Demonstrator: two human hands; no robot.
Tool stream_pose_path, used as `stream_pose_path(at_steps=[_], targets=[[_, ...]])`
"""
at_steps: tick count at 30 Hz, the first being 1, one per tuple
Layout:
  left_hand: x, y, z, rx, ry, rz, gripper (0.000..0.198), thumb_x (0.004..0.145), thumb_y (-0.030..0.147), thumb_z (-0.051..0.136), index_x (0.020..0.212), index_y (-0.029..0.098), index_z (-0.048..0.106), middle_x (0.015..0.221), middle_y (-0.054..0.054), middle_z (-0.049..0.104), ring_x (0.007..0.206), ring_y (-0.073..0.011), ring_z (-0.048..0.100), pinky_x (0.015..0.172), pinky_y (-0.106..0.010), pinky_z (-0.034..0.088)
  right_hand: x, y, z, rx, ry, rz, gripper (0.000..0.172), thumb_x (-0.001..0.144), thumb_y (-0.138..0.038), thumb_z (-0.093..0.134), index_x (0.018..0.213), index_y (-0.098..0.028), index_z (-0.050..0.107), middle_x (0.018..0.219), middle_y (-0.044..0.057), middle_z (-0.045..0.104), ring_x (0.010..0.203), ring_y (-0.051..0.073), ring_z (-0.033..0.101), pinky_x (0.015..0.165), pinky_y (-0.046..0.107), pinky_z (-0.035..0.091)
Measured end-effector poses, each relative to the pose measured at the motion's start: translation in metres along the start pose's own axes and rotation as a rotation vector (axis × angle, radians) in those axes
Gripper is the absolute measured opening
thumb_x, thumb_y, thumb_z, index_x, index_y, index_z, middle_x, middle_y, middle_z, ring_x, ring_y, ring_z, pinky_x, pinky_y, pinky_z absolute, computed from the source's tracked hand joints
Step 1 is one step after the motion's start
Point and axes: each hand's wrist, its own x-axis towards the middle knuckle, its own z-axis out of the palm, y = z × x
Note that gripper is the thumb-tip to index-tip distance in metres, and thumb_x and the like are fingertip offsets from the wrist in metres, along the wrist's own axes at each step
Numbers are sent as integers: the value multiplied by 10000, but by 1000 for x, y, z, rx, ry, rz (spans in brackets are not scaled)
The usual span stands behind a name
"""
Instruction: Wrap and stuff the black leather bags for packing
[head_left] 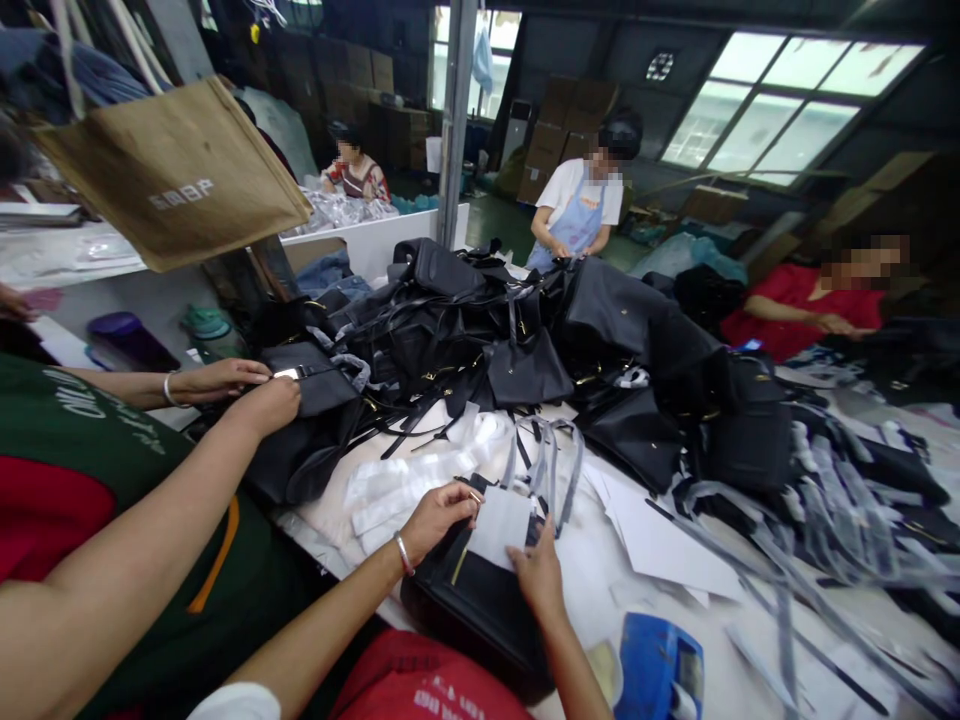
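A black handbag (480, 610) lies at the table's near edge in front of me. My left hand (439, 515), a bracelet on its wrist, is closed on the bag's top edge by a small gold fitting. My right hand (536, 572) grips the lower edge of a white paper sheet (501, 522) that stands in the bag's mouth. The bag's wrapped handles (547, 455) stick up just behind the paper.
A big pile of black bags (525, 340) fills the table's middle. A co-worker in green at the left has both hands (247, 390) on another black bag. White sheets (660, 540) and a blue object (660, 665) lie to my right. Three more people work beyond the table.
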Motion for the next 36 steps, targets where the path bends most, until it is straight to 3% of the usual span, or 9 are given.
stream_pose_path(at_steps=[3, 5, 10, 14, 17, 22, 26, 32, 36], targets=[[5, -3, -3, 150, 13, 58, 262, 763, 395, 641, 841, 151, 694, 768, -43, 656, 759, -176, 594, 748, -281, 436, 3, 1, 1, 335, -130, 241, 612, 647, -363, 634, 1200, -142, 494, 927, 103, 697, 675, 237, 661, 639, 364, 528], [6, -4, -6, 236, 27, 124, 256, 768, 401, 631, 795, 160, 714, 972, -84, 662, 940, -217, 588, 873, -314, 416, 0, -12, 6, 532, -241, 271, 440, 639, -356, 642, 1025, -154, 586, 829, 79, 710, 706, 246, 666, 673, 377, 531], [4, 1, -11, 288, 89, 202, 193, 715, 372, 696, 739, 184, 732, 1380, -92, 449, 1324, -285, 318, 1088, -372, 238, -12, -60, 27, 647, -314, 166, 483, 657, -242, 575, 1139, -207, 559, 1039, 44, 688, 923, 235, 644, 834, 392, 504], [6, 5, -18, 275, 56, 184, 180, 724, 357, 692, 769, 189, 738, 1342, -106, 488, 1295, -285, 370, 1077, -385, 265, -16, -77, 36, 629, -475, 155, 532, 643, -188, 546, 1175, -200, 561, 1012, 24, 694, 914, 243, 642, 831, 395, 499], [8, 5, -21, 263, -23, 162, 204, 747, 347, 665, 821, 171, 736, 1086, -103, 649, 1092, -252, 549, 989, -369, 368, -14, -80, 33, 635, -551, 147, 486, 655, -197, 563, 1140, -177, 589, 991, 23, 698, 912, 248, 636, 847, 399, 485], [11, -1, -16, 213, 72, 168, 330, 753, 315, 656, 1048, 169, 680, 950, -58, 696, 895, -203, 614, 868, -321, 439, -14, -89, 31, 661, -435, 49, 483, 788, -385, 572, 1230, -194, 543, 1210, 48, 611, 1138, 254, 536, 991, 413, 395], [10, -5, -13, 40, 151, 155, 697, 727, 270, 698, 1358, 201, 409, 1051, -66, 678, 893, -176, 630, 886, -329, 445, -13, -93, 37, 627, -314, 71, 479, 820, -455, 556, 1217, -188, 560, 1219, 68, 607, 1138, 259, 538, 1005, 426, 381], [1, -6, -23, -155, -27, -143, 491, 723, 382, 706, 1114, 97, 629, 992, -144, 696, 861, -243, 657, 829, -374, 478, -11, -86, 41, 669, -295, 112, 473, 824, -455, 556, 1207, -177, 575, 1195, 78, 623, 1123, 268, 553, 942, 418, 442], [-5, -7, -23, -241, -52, -195, 443, 764, 411, 663, 1072, 93, 651, 920, -136, 709, 792, -229, 667, 795, -366, 488, -9, -86, 41, 692, -252, 121, 481, 813, -456, 566, 1214, -192, 578, 1202, 67, 621, 1136, 262, 545, 921, 384, 461]])
